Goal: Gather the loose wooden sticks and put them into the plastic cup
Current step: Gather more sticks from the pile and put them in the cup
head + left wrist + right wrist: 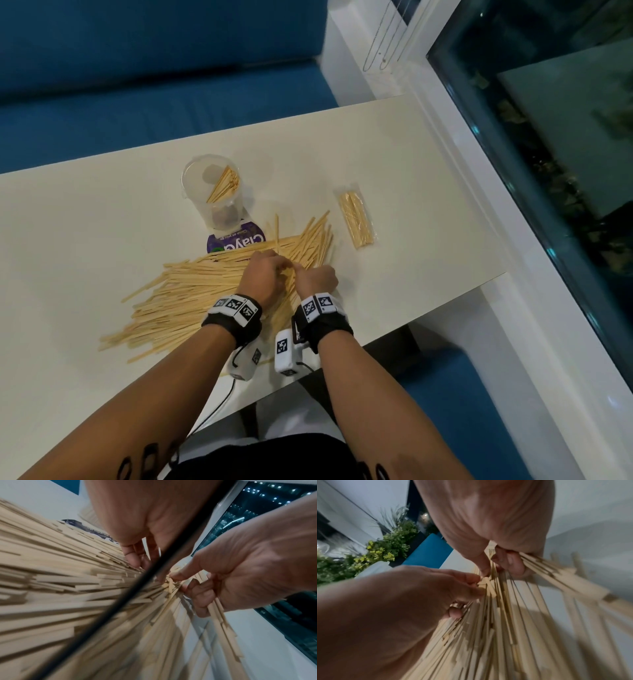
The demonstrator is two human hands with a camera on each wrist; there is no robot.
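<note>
1. We see a long cream-white table (394,164) running from the left edge of the head view to a white-framed dark glass panel (534,144) at its right end; a blue upholstered sofa (144,68) lies beyond its far edge.
2. In the right wrist view, green leafy plants (385,545) stand in the room behind the sofa.
3. A clear plastic cup (214,192) stands upright near the far edge of the table, its base on a purple printed packet (236,240). A small bunch of thin wooden sticks leans inside it against the right wall.
4. To the right of the cup, well apart from it, lies a clear plastic sleeve of wooden sticks (356,219), flat on the table.
5. The loose pale wooden sticks (178,291) lie in a wide fan across the middle of the table, from the near-left part up to just beside the sleeve, some overlapping the packet.
6. The left hand (263,277) rests on the pile, fingers curled, pinching stick ends at the middle of the fan.
7. The right hand (317,279), touching the left, has its fingers (513,563) curled round a bundle of sticks, the thumb pressing on top.
8. Both wrists carry black straps with white marker-printed camera units (286,353).
</note>
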